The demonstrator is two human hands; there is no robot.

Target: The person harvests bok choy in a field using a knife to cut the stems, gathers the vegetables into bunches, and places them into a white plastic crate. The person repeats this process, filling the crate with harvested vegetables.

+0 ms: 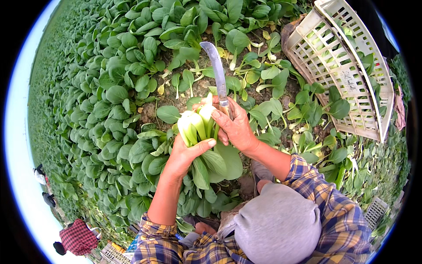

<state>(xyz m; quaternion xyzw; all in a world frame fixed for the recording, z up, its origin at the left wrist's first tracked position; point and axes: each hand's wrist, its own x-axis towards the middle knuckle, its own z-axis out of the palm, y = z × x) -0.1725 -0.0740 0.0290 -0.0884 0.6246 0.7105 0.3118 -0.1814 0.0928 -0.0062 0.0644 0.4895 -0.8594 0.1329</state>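
Note:
My left hand is closed around a head of bok choy, its thumb pressed across the stalks. The pale green stalk base points up and away from me, and the broad leaves hang down toward my lap. In my right hand is a curved harvesting knife, gripped by its wooden handle. Its blade points away from me, above the ground and apart from the stalks. The right thumb and fingers also come against the side of the bok choy. Some left fingers are hidden behind the stalks.
Dense bok choy plants grow on the left and ahead. Cut leaves litter the soil on the right. A white plastic crate with greens stands tilted at the upper right. A person in a red checked shirt bends at lower left.

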